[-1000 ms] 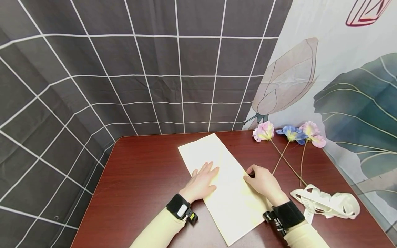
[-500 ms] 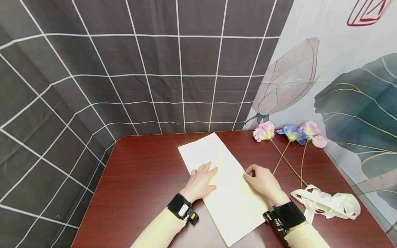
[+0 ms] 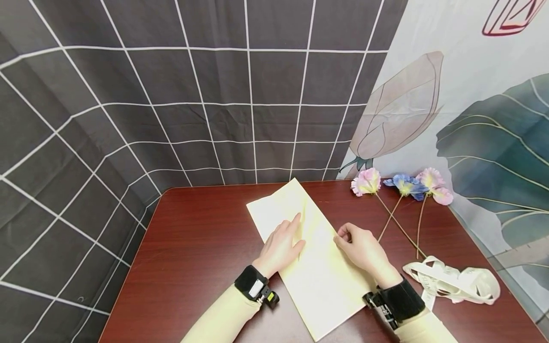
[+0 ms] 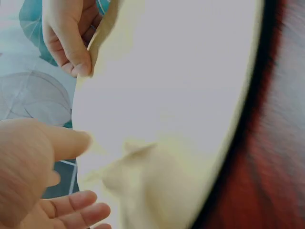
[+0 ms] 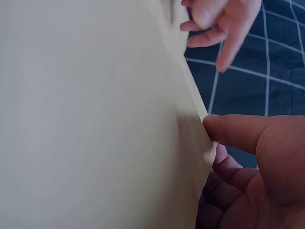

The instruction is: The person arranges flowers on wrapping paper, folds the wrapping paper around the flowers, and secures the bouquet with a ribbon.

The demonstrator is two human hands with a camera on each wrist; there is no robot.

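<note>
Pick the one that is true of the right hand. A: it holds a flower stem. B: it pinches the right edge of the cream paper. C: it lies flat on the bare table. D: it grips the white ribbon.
B: the right hand pinches the edge of the cream paper between thumb and fingers.

a long cream paper sheet lies slantwise on the table, its right edge lifted.
</note>
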